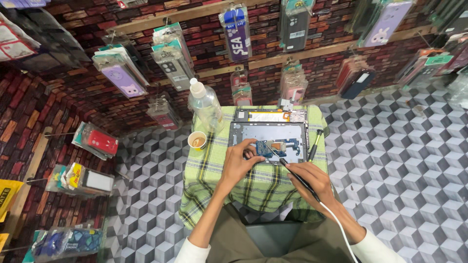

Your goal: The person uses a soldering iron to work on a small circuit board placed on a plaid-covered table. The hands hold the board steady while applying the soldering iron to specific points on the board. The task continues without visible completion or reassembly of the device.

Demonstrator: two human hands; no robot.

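Checked cloth (253,182) covers small table. Opened tablet (267,141) lies at its centre; blue circuit board (267,148) inside. Left hand (239,163), fingers spread, steadies board. Right hand (312,179) pinches corded soldering iron (292,171), tip on board.

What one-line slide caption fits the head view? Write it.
Left hand steadies a blue circuit board in an opened device while the right hand applies a corded soldering iron.

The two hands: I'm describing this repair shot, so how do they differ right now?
The left hand lies flat, fingertips pressing the blue circuit board; the right hand grips a corded black tool like a pen, its tip on that board. The left holds nothing. Both are bare and rest on the checked cloth.
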